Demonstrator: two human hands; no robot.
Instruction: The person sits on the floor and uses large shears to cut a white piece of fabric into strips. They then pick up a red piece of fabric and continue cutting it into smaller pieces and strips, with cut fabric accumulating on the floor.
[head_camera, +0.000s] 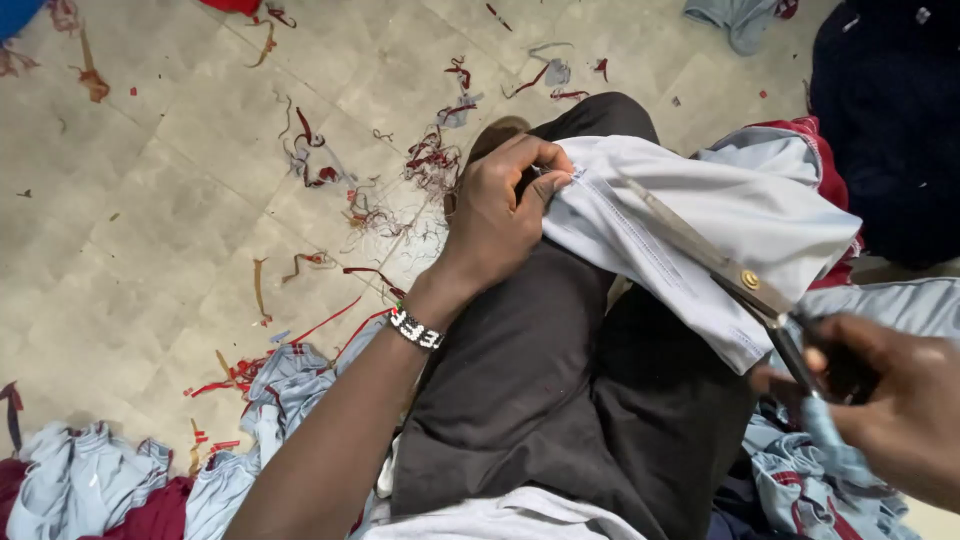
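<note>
packages: none in view | labels: none | signs: none | screens: none

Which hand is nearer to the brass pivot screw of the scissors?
Right. The right hand grips the scissor handles just below and right of the pivot screw. The left hand pinches the pale grey cloth near the blade tips, farther away.

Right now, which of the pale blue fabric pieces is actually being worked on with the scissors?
The pale blue piece draped over the lap: the left hand pinches its edge, and the scissors in the right hand lie across it. The other pieces lie untouched on the floor.
</note>
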